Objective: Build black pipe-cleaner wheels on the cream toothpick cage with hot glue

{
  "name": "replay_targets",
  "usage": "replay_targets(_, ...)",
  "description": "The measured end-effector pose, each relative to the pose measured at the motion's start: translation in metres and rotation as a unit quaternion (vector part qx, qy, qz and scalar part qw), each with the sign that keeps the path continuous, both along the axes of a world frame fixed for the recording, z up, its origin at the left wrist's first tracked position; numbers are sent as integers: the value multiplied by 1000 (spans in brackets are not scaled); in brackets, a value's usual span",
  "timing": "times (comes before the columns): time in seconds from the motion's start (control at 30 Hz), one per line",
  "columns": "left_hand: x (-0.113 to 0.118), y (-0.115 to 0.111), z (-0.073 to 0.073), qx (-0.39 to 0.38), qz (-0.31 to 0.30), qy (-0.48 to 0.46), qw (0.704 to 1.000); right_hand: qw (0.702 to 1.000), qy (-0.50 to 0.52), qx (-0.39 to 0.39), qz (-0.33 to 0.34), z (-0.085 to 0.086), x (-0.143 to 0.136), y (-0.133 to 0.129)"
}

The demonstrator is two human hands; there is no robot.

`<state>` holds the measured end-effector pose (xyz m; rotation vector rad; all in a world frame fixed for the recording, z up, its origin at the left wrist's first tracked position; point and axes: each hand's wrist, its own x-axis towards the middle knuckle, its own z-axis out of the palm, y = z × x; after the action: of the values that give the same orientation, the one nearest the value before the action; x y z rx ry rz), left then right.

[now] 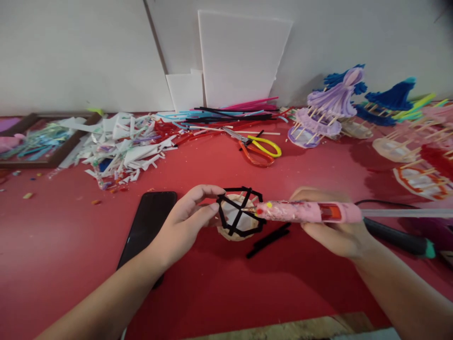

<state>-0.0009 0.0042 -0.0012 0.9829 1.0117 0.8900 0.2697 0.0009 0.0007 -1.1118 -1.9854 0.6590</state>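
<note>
My left hand (193, 212) pinches the left rim of a black pipe-cleaner frame (231, 231), which is shaped like a ring with crossing spokes. Beneath the frame shows a round base (230, 215) with a whitish middle and a tan edge. A pink hot glue gun (293, 211) is gripped in my right hand (329, 226), its nozzle pointing left at the place where the spokes cross. A clear glue stick (406, 213) runs out of its rear. Loose black pipe-cleaner pieces (267, 241) lie on the red table just right of the base.
Yellow-and-orange-handled scissors (260, 146) lie beyond my hands, near coloured pipe cleaners (226, 114). White scraps (123, 146) are heaped at left, beside a brown-framed tray (53, 158). A black phone (148, 226) lies by my left wrist. Small carousel-like models (318, 113) stand at right.
</note>
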Motion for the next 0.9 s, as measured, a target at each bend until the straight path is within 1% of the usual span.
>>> replay_targets(0.07,0,1,1,-14,3,-26,1000,1000,-6,17,19,0,1,0)
replay_targets(0.13,0,1,2,-19,9,-30,999,999,-9,30,23,0,2,0)
replay_targets(0.4,-3,0,-1,29,4,35,999,999,-19,45,13,2,0,0)
replay_targets(0.47,-3,0,-1,27,25,45,998,998,-19,51,8,2,1,0)
replay_targets(0.6,-2,2,-2,38,112,60,991,998,-18,62,5,2,1,0)
replay_targets(0.67,-1,4,-3,48,143,68,986,997,-21,68,2,3,0,0)
replay_targets(0.73,-1,5,-4,54,152,74,984,997,-26,73,-3,4,0,0)
replay_targets(0.9,-2,6,-4,64,149,88,983,996,-29,79,-11,2,0,-1)
